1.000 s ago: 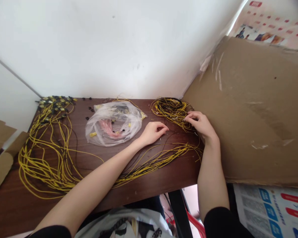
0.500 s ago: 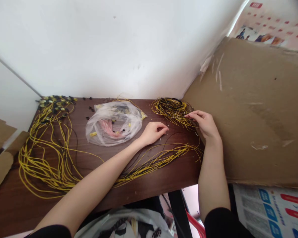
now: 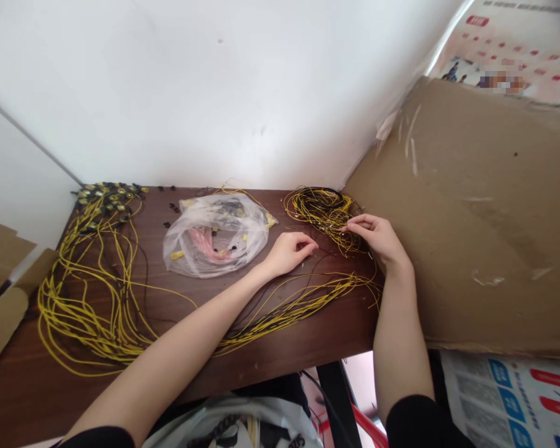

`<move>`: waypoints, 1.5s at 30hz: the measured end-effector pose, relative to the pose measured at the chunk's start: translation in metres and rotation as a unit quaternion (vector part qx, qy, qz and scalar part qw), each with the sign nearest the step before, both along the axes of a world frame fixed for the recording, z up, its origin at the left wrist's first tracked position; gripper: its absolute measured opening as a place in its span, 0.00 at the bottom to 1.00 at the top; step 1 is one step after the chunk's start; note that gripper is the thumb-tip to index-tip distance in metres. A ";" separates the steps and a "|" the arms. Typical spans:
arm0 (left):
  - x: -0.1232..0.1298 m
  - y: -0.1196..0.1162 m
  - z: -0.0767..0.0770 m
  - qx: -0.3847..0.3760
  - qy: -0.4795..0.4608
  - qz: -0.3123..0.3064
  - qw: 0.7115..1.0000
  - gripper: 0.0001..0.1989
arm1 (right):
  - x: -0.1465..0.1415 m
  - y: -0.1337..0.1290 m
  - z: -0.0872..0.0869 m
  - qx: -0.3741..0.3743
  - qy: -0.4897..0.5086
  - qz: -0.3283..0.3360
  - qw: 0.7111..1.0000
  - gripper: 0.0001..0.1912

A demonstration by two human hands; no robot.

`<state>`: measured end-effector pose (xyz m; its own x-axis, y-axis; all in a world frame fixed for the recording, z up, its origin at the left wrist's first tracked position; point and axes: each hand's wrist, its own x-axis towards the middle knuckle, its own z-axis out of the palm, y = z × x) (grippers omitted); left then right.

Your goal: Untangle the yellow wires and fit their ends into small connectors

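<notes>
From my remote seat I am counting one coiled heap of wires, yellow and black, lying at the table's far right, and one long wire bundle that is looping from the left and passing beneath my left forearm toward the right. The connectors at its far-left end are overlapping too much for me to count. One clear plastic bag is sitting between, with small black pieces lying beside it.

The brown table is standing against a white wall; one large cardboard panel is leaning along its right side, and a second bag is showing below the front edge.

I am resting my left hand near the bag, fingers curling, thumb near the fingertips; I cannot tell whether it is gripping anything. My right hand is touching the heap's right edge, thumb and forefinger nearly meeting; whether they are pinching a strand, I cannot tell.
</notes>
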<state>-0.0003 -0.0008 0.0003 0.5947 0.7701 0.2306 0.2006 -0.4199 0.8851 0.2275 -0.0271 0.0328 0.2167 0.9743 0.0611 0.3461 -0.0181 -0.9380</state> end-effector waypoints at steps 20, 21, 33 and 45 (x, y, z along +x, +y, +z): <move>-0.001 0.000 -0.002 0.009 0.003 -0.001 1.000 0.13 | 0.004 0.004 -0.005 -0.046 -0.201 0.082 0.975 0.12; -0.001 0.000 -0.002 0.010 0.003 -0.001 1.000 0.13 | 0.003 0.004 -0.005 -0.046 -0.199 0.080 0.976 0.11; -0.001 0.000 0.000 0.012 0.010 0.001 1.000 0.12 | 0.003 0.003 -0.006 -0.056 -0.195 0.089 0.975 0.10; 0.000 -0.001 0.001 -0.003 -0.003 -0.002 1.000 0.11 | 0.001 0.000 0.000 0.044 -0.153 0.046 0.986 0.07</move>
<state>-0.0002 -0.0013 0.0010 0.5969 0.7685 0.2305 0.1928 -0.4163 0.8885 0.2281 -0.0274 0.0332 0.0853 0.9770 0.1953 0.6103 0.1037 -0.7854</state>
